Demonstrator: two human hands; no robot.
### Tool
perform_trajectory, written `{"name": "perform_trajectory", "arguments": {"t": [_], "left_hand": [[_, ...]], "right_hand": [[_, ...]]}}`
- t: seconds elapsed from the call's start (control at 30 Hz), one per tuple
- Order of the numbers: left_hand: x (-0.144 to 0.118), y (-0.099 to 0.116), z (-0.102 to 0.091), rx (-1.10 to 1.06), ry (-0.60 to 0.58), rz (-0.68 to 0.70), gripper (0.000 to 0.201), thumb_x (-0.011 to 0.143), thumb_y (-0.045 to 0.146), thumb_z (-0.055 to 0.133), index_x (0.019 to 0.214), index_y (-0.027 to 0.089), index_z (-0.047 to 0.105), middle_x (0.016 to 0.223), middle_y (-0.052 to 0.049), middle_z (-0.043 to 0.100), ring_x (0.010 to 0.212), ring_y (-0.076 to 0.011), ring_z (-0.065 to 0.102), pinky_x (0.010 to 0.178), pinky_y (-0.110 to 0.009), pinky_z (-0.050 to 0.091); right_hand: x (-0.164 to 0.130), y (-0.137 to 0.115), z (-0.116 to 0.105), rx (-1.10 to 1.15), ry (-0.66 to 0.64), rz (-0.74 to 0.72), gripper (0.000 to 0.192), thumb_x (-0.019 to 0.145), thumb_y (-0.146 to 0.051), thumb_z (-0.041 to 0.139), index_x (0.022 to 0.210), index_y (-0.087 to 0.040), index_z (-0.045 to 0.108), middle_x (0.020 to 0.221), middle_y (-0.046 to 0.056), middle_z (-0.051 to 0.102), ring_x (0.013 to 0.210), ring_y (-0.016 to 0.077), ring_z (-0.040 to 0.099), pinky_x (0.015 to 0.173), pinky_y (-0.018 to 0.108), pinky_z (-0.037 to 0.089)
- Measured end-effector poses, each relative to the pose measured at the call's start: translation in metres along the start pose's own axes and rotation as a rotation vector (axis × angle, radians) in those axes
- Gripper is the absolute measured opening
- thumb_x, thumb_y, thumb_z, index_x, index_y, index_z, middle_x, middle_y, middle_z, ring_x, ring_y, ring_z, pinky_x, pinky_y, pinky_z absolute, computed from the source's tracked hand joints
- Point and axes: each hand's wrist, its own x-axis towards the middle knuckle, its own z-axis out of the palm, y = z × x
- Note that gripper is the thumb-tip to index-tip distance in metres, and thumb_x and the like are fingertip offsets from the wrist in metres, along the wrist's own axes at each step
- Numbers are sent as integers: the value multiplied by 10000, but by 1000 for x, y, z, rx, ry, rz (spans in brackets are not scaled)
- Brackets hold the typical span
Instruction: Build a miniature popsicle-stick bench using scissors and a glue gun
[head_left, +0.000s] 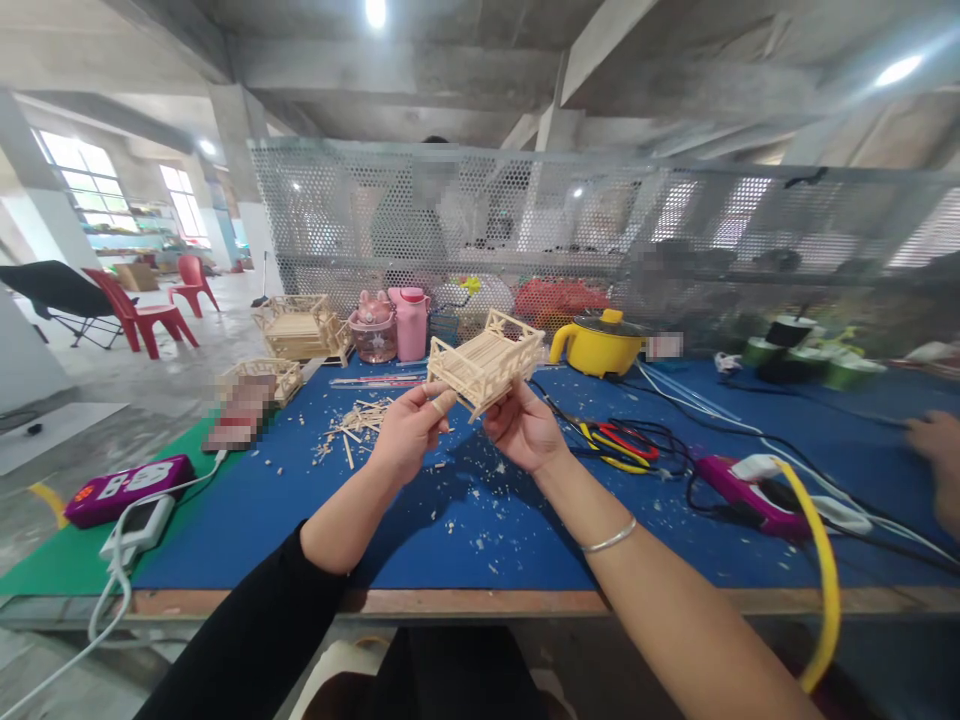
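A small wooden-stick model bed [487, 360] with railed ends is held up, tilted, above the blue tabletop. My left hand [412, 430] pinches its near left corner between thumb and fingers. From below and the right, my right hand [525, 425] grips the near right side, its fingertips partly hidden under the model. Beneath and to the left lies a pile of short wooden sticks [364, 422], with pale crumbs scattered around. Two similar stick models stand at the far left: a larger one [300, 330] and a lower one [266, 380].
Behind stand a pink bottle [411, 325], a pink basket [375, 340] and a yellow pot [604, 348], before a perforated metal screen [480, 220]. Yellow-and-red-handled pliers [619, 447], cables and a purple power strip [757, 495] lie right. Another person's hand [937, 450] shows at far right.
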Motion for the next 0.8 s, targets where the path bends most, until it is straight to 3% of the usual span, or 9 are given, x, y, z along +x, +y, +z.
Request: {"name": "perform_trajectory", "arguments": {"t": [0.1, 0.2, 0.27, 0.3, 0.37, 0.47, 0.53, 0.63, 0.8], "left_hand": [[3, -4, 0, 47, 101, 134, 260, 633, 327, 775, 683, 148, 593, 458, 50, 522, 315, -8, 332, 312, -127, 189], [9, -1, -6, 13, 273, 299, 232, 676, 312, 746, 680, 159, 572, 471, 71, 504, 340, -10, 349, 332, -120, 233], [15, 3, -13, -87, 375, 308, 202, 728, 319, 703, 708, 168, 570, 476, 80, 481, 350, -13, 358, 334, -111, 242], [17, 6, -17, -132, 370, 242, 197, 760, 334, 671, 722, 165, 578, 491, 70, 490, 362, -18, 383, 337, -109, 260], [20, 10, -23, -204, 213, 1, 253, 819, 390, 591, 759, 145, 609, 552, 20, 552, 409, -44, 472, 366, -125, 344], [18, 12, -24, -299, -101, -307, 353, 847, 458, 521, 829, 124, 636, 666, -67, 638, 538, -115, 604, 484, -200, 488], [13, 12, -21, -361, -179, -364, 347, 842, 456, 530, 871, 127, 636, 719, -90, 662, 612, -144, 645, 571, -240, 532], [5, 9, -14, -383, -235, -407, 357, 837, 452, 540, 954, 129, 635, 789, -115, 684, 725, -182, 680, 663, -277, 554], [0, 6, -10, -425, -294, -404, 415, 854, 442, 509, 1114, 134, 606, 924, -145, 702, 904, -252, 678, 740, -352, 563]], "right_hand": [[0, 1, 0, -46, -16, -28, 193, 908, -343, 476, 833, -226, 610, 711, -50, 705, 578, 87, 633, 416, 160, 421], [2, -1, -4, -29, -25, -45, 165, 880, -348, 517, 820, -224, 608, 687, -54, 694, 533, 72, 608, 375, 141, 372], [4, -3, -7, -14, -60, -20, 177, 860, -367, 529, 810, -216, 609, 640, -51, 668, 451, 60, 551, 327, 134, 303], [4, -4, -9, -11, -79, 0, 193, 851, -379, 526, 807, -211, 611, 614, -47, 652, 410, 57, 512, 308, 135, 270], [4, -4, -12, -35, -101, 47, 232, 833, -405, 506, 804, -203, 617, 578, -34, 626, 367, 62, 459, 301, 147, 256], [1, -2, -15, -159, -117, 70, 339, 802, -470, 448, 881, -195, 629, 663, 20, 660, 491, 126, 562, 423, 225, 427], [-2, -1, -16, -235, -153, 54, 467, 775, -539, 402, 998, -190, 618, 823, 71, 693, 715, 210, 643, 614, 355, 513], [-4, 1, -16, -268, -174, 12, 561, 732, -589, 400, 1079, -194, 596, 991, 101, 689, 948, 278, 624, 817, 473, 477], [-1, 6, -13, -283, -79, 83, 479, 758, -569, 407, 981, -220, 648, 954, 92, 702, 935, 267, 632, 809, 446, 490]]}}
